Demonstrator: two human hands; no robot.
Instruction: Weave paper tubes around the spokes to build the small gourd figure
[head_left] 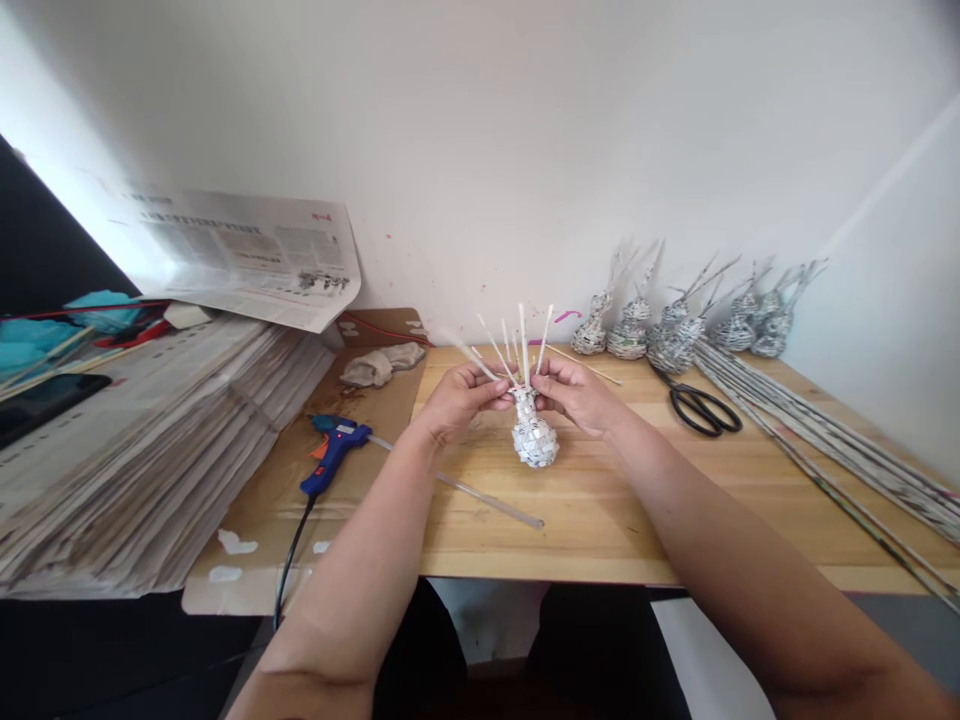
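Note:
A small woven paper vase [535, 442] with a round body and narrow neck hangs between my hands above the wooden table [592, 530]. Several paper strips [523, 340] stick up and outward from its rim. My left hand [466, 398] pinches the left side of the rim where the strips bend out. On the right side, my right hand [576, 394] holds the neck and the base of the strips, with thumb and fingers pressed together. The far fingers of both hands are partly hidden behind the vase and strips.
A blue glue gun [334, 455] lies on cardboard [292, 580] at left, beside stacked newspapers [187, 440]. A clear glue stick [491, 500] lies near the table front. Black scissors [705, 410], long paper rods [825, 430] and several woven vases [675, 340] are at right.

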